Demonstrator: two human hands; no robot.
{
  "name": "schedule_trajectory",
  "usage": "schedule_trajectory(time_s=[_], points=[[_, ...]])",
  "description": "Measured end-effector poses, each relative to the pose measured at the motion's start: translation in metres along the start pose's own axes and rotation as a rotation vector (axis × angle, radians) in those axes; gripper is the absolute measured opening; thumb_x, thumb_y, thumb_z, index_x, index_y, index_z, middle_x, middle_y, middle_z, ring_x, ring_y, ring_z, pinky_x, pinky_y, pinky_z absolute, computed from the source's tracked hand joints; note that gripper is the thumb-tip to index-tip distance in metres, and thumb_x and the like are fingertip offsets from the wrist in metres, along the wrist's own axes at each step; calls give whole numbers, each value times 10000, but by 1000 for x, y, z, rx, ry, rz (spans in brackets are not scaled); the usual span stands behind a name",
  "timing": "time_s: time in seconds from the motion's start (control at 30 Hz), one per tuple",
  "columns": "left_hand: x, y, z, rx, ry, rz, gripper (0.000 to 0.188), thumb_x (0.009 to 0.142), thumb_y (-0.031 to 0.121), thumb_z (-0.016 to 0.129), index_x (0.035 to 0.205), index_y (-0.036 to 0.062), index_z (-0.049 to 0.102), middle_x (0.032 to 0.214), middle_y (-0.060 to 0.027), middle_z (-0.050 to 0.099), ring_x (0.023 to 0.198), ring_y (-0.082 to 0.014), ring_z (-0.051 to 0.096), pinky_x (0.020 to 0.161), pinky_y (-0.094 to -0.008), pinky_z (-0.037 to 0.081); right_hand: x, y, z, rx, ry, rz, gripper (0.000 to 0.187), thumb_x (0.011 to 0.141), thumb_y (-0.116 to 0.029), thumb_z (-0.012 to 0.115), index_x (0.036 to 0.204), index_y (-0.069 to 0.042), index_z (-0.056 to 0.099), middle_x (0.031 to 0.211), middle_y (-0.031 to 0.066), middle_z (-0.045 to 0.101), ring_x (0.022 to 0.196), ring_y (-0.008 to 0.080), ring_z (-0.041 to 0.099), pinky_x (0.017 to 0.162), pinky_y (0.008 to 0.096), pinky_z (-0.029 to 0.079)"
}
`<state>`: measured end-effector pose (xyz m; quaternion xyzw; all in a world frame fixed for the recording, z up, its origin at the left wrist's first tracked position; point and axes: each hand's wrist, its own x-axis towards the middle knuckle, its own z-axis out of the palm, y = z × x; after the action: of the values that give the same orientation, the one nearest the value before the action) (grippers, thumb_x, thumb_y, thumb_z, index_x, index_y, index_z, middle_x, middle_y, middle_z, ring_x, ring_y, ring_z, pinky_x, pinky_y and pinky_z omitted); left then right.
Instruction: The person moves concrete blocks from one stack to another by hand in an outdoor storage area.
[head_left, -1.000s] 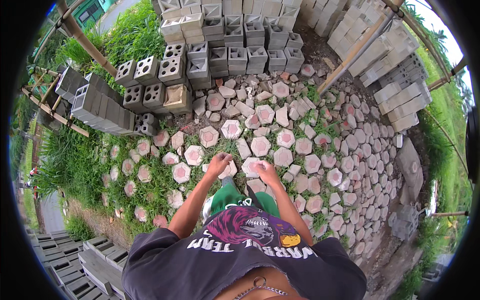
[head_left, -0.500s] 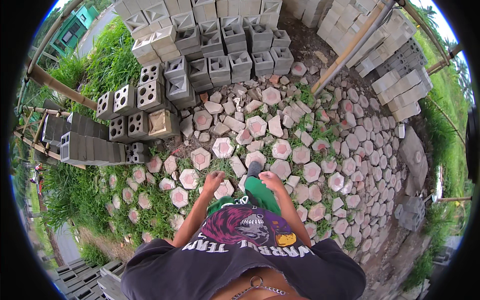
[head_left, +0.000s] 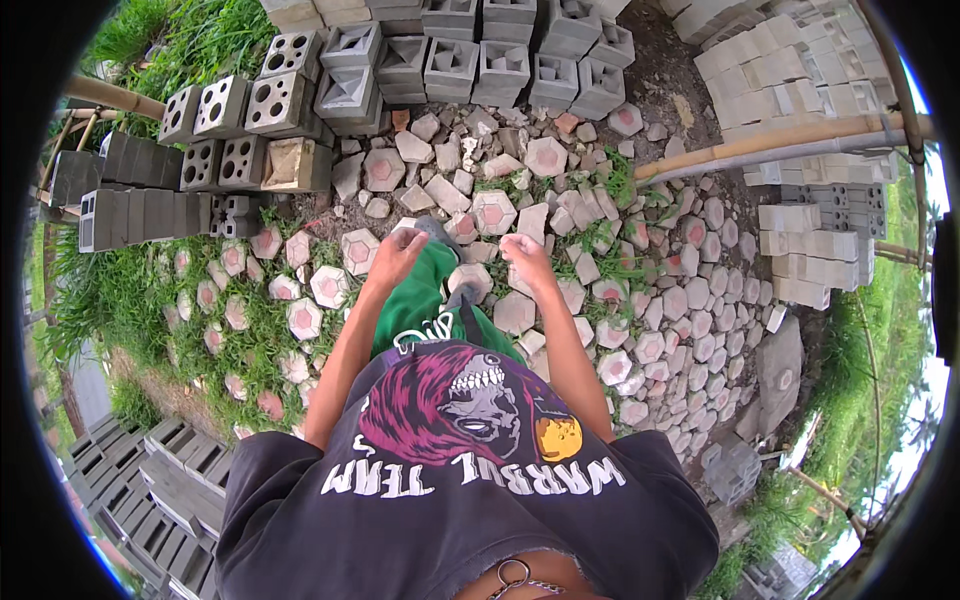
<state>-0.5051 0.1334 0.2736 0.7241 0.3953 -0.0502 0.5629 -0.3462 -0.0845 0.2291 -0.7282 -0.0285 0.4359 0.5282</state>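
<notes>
From where I stand, going by the head view, the left hand [head_left: 398, 252] and right hand [head_left: 525, 262] hang apart over the ground, fingers loosely curled, with nothing visible in either; how tightly they close I can't tell. A paver [head_left: 493, 212] lies just beyond the right hand, apparently untouched. The footing worries me: one foot [head_left: 437, 230] is set among the slabs between the hands, and an uneven edge could rock under it or turn an ankle. Farther beyond the hands, the rubble [head_left: 440, 165] could trip a step, and the stacked blocks [head_left: 505, 70] behind it might topple if knocked. Left of the left hand, grass [head_left: 140, 290] may hide edges. The paver itself is hexagonal, with a pale, dusty border around a faded pinkish-red middle.
</notes>
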Motion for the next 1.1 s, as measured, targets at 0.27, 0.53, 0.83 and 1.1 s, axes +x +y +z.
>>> schedule_trajectory(time_s=[0.27, 0.53, 0.83, 1.1], points=[[90, 70, 2, 44, 61, 11, 500, 846, 430, 567, 1073, -13, 613, 987, -193, 662, 941, -320, 636, 838, -382, 481, 56, -82, 0, -324, -197, 56, 359, 902, -322, 561, 1143, -57, 567, 1046, 33, 632, 951, 149, 585, 794, 294, 445], [105, 79, 13, 22, 204, 126, 415, 853, 364, 592, 1037, -8, 600, 1026, -188, 646, 929, -347, 623, 810, -410, 482, 91, -155, 15, -510, -228, 145, 408, 890, -314, 592, 1144, 4, 566, 1034, 83, 630, 940, 134, 575, 804, 265, 442], [121, 63, 24, -215, 316, -49, 406, 851, 345, 608, 1049, -9, 597, 1023, -202, 641, 954, -324, 623, 814, -402, 478, 161, -168, 13, -781, -359, 122, 424, 881, -328, 596, 1150, -2, 577, 1053, 101, 634, 963, 165, 594, 862, 289, 449], [273, 103, 112, -163, 339, -233, 390, 863, 336, 593, 1050, -7, 597, 1006, -197, 649, 942, -335, 626, 819, -405, 478, 325, -178, -51, -640, -418, 172, 413, 889, -290, 591, 1168, 12, 554, 1086, 115, 623, 985, 154, 588, 867, 279, 447]])
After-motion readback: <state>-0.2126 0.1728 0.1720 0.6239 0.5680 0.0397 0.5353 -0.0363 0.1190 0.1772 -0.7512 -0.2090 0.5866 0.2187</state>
